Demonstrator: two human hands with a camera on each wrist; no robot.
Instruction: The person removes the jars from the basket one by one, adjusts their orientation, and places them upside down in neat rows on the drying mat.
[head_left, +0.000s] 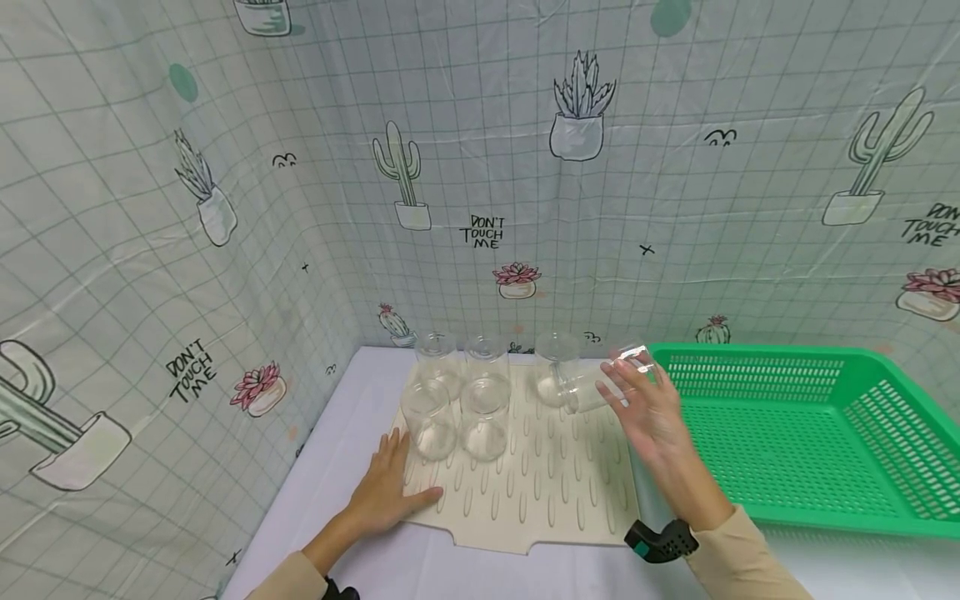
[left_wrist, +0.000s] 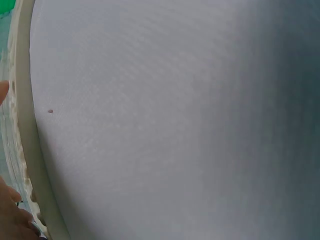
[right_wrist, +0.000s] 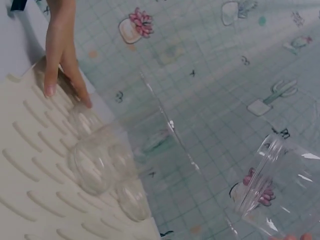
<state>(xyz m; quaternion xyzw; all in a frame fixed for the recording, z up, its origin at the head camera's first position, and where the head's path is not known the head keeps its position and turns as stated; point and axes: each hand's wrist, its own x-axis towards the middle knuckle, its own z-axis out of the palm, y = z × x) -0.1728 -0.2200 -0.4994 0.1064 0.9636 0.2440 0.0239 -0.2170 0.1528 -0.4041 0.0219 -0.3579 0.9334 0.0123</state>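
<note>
My right hand (head_left: 651, 417) grips a clear jar (head_left: 587, 390) by one end, above the right part of a cream ridged board (head_left: 501, 492). The jar lies tilted in the fingers, its threaded neck showing at lower right in the right wrist view. My left hand (head_left: 384, 492) rests flat with spread fingers on the board's left edge. Several similar clear jars (head_left: 484, 425) stand on the board's left half, in two rows. Another clear jar (head_left: 553, 346) stands at the back, partly behind the held one.
A green perforated plastic basket (head_left: 757, 521) stands right of the board. White cloth (head_left: 352, 392) covers the table. A grid-patterned curtain (head_left: 465, 150) with cactus drawings hangs at the back and left.
</note>
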